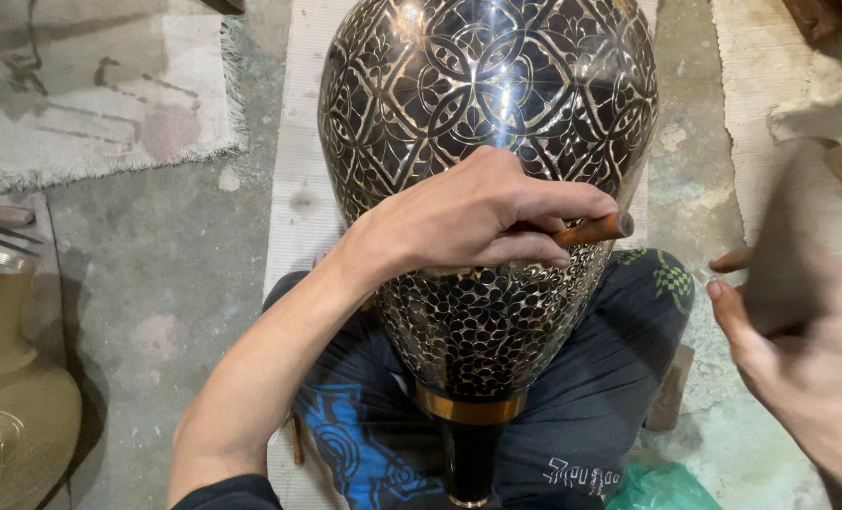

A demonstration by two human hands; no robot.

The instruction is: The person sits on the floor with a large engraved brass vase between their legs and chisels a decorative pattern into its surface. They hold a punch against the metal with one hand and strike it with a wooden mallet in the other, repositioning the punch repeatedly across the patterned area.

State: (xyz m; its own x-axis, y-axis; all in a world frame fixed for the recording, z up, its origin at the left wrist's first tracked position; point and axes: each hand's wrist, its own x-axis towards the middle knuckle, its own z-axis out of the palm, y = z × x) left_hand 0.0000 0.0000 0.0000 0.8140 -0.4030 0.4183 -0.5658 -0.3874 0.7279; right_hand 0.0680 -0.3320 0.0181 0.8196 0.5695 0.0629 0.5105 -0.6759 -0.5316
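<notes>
Your left hand [468, 222] is closing around a reddish-brown tool [593, 229], fingers curled tight on it, and pressing it against the vase [487, 123]. Your right hand [799, 340] is hanging off to the side, blurred; something dark may be in it, but I cannot tell whether it is gripping or loose.

The vase is lying across your lap on its side, neck [468, 444] pointing toward you, belly resting over a pale mat [294, 189] on the floor. As far as the picture is showing, the pattern is already covering nearly all the visible surface: interlaced circles and leaves on the wide part, small scale-like cells lower down. I judge you are working well along, touching up near the tool tip; the far side is hidden.

A plain brass pot [6, 397] is standing at your left.
</notes>
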